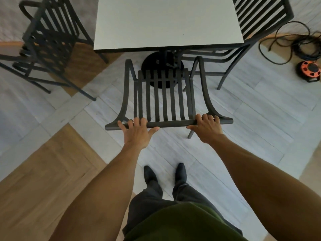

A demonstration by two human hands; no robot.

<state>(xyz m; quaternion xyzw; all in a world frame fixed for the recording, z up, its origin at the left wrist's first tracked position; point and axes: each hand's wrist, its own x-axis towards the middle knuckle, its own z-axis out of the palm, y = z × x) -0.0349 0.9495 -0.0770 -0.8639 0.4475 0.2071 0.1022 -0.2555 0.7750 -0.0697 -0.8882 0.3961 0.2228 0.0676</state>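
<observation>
A dark slatted metal chair [165, 98] with curved armrests stands in front of me, facing a white square table [166, 23]. My left hand [137, 131] grips the top rail of its backrest on the left, fingers curled over the bar and thumb beneath. My right hand [207, 127] grips the same rail on the right, fingers over it and thumb along its near side. The chair's seat is a short way back from the table's near edge. The table's black round base [152, 65] shows through the slats.
A second dark chair [50, 40] stands at the table's left, a third [257, 20] at its right. An orange cable reel [310, 69] and loose black cable [295, 47] lie on the floor at right. My feet in black shoes [165, 173] stand on pale floor planks.
</observation>
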